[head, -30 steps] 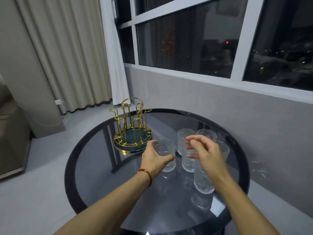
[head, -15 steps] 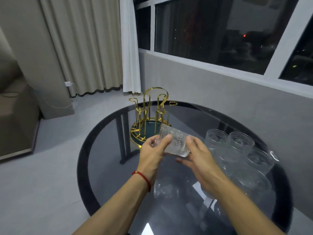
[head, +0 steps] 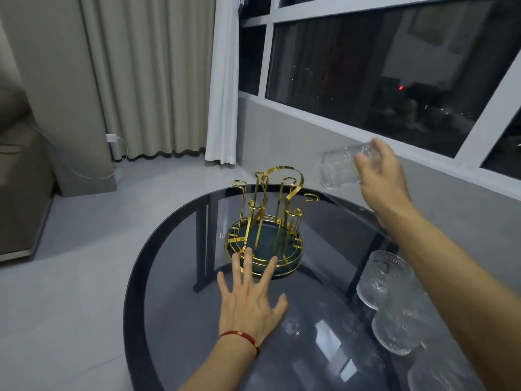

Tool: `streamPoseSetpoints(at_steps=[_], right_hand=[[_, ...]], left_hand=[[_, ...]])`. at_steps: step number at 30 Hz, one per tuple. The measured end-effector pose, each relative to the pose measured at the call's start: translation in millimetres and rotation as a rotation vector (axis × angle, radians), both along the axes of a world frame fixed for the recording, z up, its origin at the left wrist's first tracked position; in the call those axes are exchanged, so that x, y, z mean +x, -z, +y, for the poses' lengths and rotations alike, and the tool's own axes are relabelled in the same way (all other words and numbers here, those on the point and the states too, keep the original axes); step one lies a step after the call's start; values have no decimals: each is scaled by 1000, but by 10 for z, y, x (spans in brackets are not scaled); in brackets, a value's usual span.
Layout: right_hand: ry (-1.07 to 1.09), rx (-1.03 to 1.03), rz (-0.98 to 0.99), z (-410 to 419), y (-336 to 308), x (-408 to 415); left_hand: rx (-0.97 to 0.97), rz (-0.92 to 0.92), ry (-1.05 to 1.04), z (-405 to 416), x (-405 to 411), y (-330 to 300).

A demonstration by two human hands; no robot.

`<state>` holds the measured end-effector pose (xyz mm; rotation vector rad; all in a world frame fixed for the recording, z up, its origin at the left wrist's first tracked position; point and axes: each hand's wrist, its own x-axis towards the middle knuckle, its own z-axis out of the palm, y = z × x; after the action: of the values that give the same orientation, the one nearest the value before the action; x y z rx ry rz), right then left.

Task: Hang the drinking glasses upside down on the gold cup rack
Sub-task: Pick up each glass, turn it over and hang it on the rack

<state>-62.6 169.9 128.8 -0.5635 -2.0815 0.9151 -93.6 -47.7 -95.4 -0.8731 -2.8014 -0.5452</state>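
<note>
Clear ribbed glass, stiff and breakable, is what we carry: our right hand point(head: 380, 176) clasps one drinking glass point(head: 342, 167) by its base end, lying on its side in the air, up and right of the gold cup rack point(head: 265, 224). We judge it slippery; grip firmly round the wall. Our left hand point(head: 248, 303) is spread open near the rack's base. More glasses point(head: 383, 280) wait at near right on the table point(head: 174, 277).

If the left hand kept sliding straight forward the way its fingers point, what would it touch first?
Most likely the near rim of the gold cup rack: the left hand fingertips already reach its base in the picture, though the depth is unclear.
</note>
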Motion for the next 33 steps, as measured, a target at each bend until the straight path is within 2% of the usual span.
streamPoseSetpoints(at_steps=[6,10,18,25,29,33], right_hand=[[-267,14,-121,-22,-413,-1002],[-407,-29,-313,-141,-474,-1483],[-425,221,-707,-342,-239,-1873],[-453,315,-1031,-551,-297,-1923],[-407,527,-1140,-709,-304,-1970],[-435,455,-1117,-689,-300,-1953]], left_hand=[[-21,-18,-16,20,-18,45],[-36,-43,-8,24,-56,52],[-6,-53,-7,39,-50,55],[0,-85,-1,50,-75,51],[3,-90,-1,44,-76,48],[4,-77,-2,32,-76,42]])
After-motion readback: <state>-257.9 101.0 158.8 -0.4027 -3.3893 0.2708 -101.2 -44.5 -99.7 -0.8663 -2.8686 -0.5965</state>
